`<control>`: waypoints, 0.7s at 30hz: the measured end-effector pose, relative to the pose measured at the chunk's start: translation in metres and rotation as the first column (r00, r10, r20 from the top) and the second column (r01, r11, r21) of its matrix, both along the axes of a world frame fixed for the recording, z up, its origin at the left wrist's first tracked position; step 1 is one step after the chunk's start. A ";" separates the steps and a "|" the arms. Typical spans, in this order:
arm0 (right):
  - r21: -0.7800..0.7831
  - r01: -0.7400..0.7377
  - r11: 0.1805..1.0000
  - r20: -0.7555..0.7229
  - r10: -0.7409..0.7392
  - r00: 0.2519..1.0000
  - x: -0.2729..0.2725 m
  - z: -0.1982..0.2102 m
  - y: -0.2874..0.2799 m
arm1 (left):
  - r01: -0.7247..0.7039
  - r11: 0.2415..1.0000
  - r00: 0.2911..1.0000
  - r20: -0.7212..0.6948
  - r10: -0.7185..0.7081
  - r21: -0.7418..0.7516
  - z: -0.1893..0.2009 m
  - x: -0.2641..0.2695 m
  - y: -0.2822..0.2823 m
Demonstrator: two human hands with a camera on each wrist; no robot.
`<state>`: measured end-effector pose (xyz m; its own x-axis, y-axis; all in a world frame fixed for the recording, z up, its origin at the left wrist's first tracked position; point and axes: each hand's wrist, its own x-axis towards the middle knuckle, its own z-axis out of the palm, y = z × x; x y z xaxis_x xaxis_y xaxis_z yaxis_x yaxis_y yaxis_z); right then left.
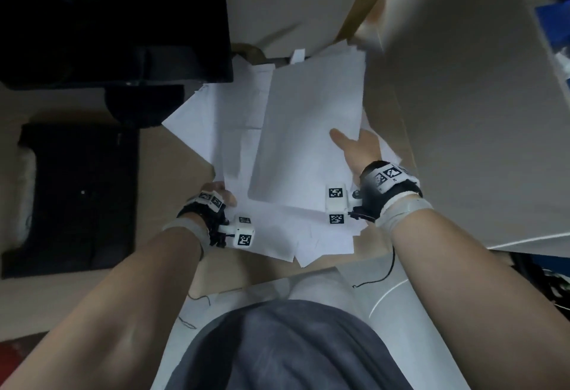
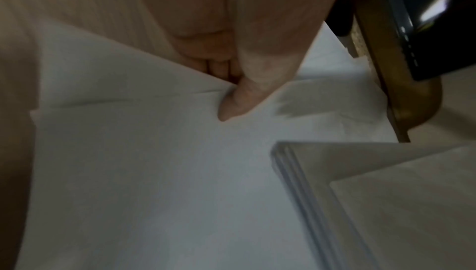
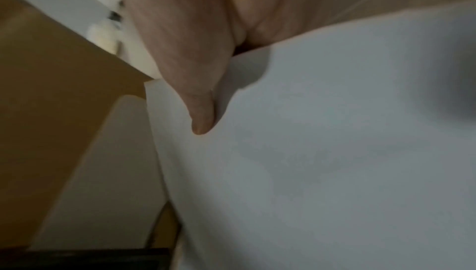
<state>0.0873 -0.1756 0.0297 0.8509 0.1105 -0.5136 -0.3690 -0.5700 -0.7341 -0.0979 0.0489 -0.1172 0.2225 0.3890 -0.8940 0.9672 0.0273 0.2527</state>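
A loose heap of white paper sheets (image 1: 228,130) lies spread on the brown desk (image 1: 172,167). On top of it is a neater stack of sheets (image 1: 308,130), tilted up at its right side. My right hand (image 1: 354,149) grips that stack at its right edge, thumb (image 3: 203,119) on top and the fingers hidden beneath. My left hand (image 1: 220,193) pinches the near left corner of the lower sheets (image 2: 154,152), its thumb (image 2: 231,103) pressed on the paper. The left wrist view shows the stack's layered corner (image 2: 291,172) just to the right.
A black monitor (image 1: 114,19) stands at the back left, with a dark flat object (image 1: 77,198) on the desk's left side. Large white panels (image 1: 478,96) lean close along the right, and another (image 1: 293,3) stands behind the paper. A thin black cable (image 1: 388,269) hangs near my right forearm.
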 end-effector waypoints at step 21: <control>-0.026 -0.458 0.889 -0.306 0.429 0.850 -0.073 -0.142 0.015 | -0.202 0.960 0.970 0.098 0.224 -0.196 0.017 0.000 -0.008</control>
